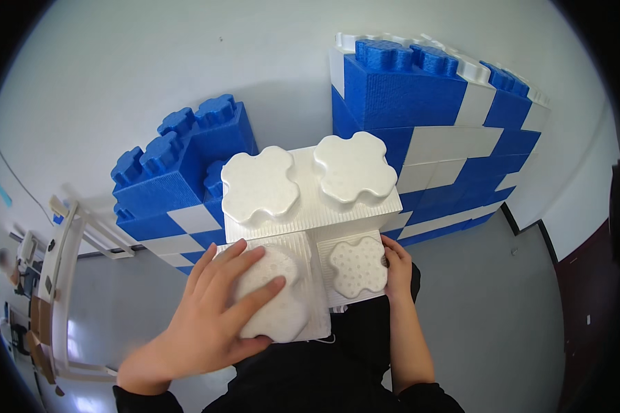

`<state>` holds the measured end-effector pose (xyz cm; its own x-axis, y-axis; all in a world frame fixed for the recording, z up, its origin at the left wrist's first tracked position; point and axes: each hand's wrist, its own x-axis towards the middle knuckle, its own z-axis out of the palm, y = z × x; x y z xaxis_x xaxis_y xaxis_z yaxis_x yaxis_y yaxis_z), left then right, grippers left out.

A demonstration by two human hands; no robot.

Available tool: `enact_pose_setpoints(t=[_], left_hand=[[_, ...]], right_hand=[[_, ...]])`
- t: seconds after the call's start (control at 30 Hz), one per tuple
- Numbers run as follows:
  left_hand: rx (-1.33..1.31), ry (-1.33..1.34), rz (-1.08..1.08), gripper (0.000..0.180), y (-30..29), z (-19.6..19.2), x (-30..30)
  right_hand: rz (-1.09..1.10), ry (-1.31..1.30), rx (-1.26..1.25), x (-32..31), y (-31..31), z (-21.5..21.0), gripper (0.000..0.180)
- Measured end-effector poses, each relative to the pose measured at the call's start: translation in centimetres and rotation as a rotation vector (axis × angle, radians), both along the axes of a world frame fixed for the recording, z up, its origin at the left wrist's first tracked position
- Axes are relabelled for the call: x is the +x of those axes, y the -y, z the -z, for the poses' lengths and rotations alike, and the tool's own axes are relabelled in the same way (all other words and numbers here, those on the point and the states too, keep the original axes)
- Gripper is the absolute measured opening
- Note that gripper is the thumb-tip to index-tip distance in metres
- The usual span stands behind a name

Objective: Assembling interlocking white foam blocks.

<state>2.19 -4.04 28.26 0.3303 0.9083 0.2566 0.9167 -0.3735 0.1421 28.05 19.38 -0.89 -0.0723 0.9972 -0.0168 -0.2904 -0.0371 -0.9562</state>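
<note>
I see two white foam blocks (303,206) at centre, studs finely dimpled. At eleven o'clock a blue block stack (179,186) with white squares; at one o'clock a wall (448,144) chequered blue and white. Grey floor (503,296) at four; dark sleeves (420,399) at six.

The left hand (210,310) is bare, with a black sleeve cuff below its wrist; the right hand (397,268) is bare too. Its forearm is uncovered; black sleeve lower down.

A plain white wall (186,62) fills the far side. The floor (489,303) is smooth grey, meeting the wall at a dark skirting strip (510,220). A dark red panel (585,289) stands at right. A white frame (62,275) stands at left.
</note>
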Motion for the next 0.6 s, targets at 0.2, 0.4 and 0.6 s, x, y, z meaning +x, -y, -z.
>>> enact_pose_setpoints(t=[0.2,0.4,0.6], left_hand=[[0.045,-0.158,-0.094,0.086,2.2,3.6,3.2],[0.285,-0.180,-0.211,0.086,1.1,6.7,4.8],[0.423,-0.173,-0.218,0.077,0.3,7.7,5.3]], right_hand=[[-0.047,-0.027,-0.030,-0.5,0.4,-0.9,0.040],[-0.006,0.027,-0.027,0.7,0.6,-1.1,0.039],[-0.011,0.009,-0.041,0.6,0.4,-0.6,0.039]])
